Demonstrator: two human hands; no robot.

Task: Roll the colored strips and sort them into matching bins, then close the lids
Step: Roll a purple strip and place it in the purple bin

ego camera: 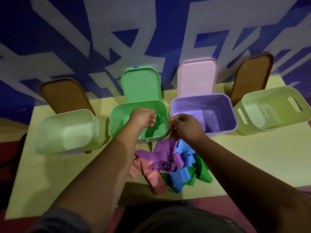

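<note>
Over the green bin (117, 126) the left hand (141, 118) touches a green roll (159, 118), grip unclear, while the right hand (186, 130) pinches a purple strip (162, 148) above the pile (176, 176).

Smooth, faintly glossy plastic green bin (116, 115) and purple bin (230, 113); matt, cloth-like strips (168, 165).

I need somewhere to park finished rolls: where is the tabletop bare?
Bare yellow tabletop lies front left, between the pale plastic bin and the heap of coloured strips, and front right, before the purple plastic bin and right-hand pale bin. Crowded: the middle, where left hand and right hand meet by the green plastic bin.
</note>
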